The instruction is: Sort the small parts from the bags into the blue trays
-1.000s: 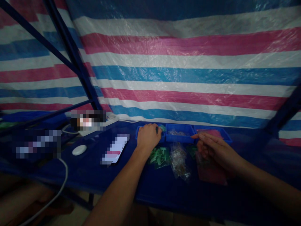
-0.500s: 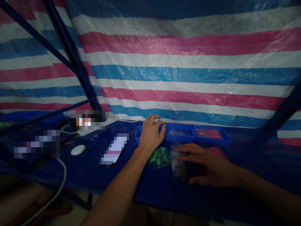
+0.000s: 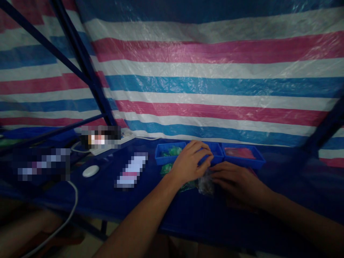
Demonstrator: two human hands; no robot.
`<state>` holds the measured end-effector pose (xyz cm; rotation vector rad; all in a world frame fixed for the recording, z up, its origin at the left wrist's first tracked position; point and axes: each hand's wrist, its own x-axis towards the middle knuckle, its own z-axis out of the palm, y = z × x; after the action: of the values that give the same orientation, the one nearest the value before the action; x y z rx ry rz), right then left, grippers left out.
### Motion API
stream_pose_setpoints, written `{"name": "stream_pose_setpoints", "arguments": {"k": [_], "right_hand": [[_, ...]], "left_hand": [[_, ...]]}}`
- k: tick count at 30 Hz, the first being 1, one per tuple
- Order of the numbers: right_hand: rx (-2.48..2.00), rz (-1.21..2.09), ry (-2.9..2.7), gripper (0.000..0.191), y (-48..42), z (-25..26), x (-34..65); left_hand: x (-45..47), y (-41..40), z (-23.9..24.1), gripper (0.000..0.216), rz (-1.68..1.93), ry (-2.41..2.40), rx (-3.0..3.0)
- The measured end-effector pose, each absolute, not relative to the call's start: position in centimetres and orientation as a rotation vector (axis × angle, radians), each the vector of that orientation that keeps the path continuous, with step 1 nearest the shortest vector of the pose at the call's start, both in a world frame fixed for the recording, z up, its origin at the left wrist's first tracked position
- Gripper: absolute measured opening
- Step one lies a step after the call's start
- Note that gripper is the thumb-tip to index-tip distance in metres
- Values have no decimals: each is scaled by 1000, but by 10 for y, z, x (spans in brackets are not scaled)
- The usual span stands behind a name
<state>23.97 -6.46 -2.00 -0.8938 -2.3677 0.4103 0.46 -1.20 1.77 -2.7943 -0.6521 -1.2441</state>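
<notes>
My left hand [image 3: 192, 159] reaches over the middle blue tray [image 3: 217, 152], fingers bent and somewhat apart; I see nothing held in it. That hand hides much of the middle tray. My right hand [image 3: 239, 182] is beside a clear plastic bag [image 3: 206, 184] of small parts too dim to make out. Its fingers stretch out to the bag's right edge, the thumb hidden. Green pieces in clear plastic [image 3: 166, 169] lie partly under my left wrist. The left blue tray [image 3: 158, 158] holds more green pieces [image 3: 173, 151].
A right blue tray [image 3: 259, 161] holds pink-red packets [image 3: 239, 153]. On the blue table are a phone [image 3: 131, 170], a white oval object [image 3: 90, 171] and a power strip [image 3: 107, 147]. A white cable [image 3: 75, 200] hangs over the front edge. Striped sheeting [image 3: 215, 86] forms the back.
My left hand has moved right from the left tray to the middle one, uncovering green pieces in the left tray. My right hand's fingers have drawn together by the clear bag.
</notes>
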Motion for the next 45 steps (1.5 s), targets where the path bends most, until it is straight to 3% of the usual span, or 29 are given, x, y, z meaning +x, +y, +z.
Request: {"name": "stream_pose_setpoints", "arguments": {"k": [6,20,25,35,45], "right_hand": [[-1050,512,-1931,21,-61,-13,247],[-996,933,-1440,42,-61,-18,242],[-954,1065,-1335,48,-59,-17,245],[-1005,1112,-1370,30,-58,-19,246],[-1081,1098,-1423,28,-61,-18,244]], "left_hand": [[11,-18,10,41,-1161,-623,-2936],[20,-20,0,41,-1193,-703,-3009],[21,-19,1,52,-1294,-525,-2957],[22,-13,0,25,-1365,-436,-2866],[21,-16,1,26,-1443,-537,-2792]]}}
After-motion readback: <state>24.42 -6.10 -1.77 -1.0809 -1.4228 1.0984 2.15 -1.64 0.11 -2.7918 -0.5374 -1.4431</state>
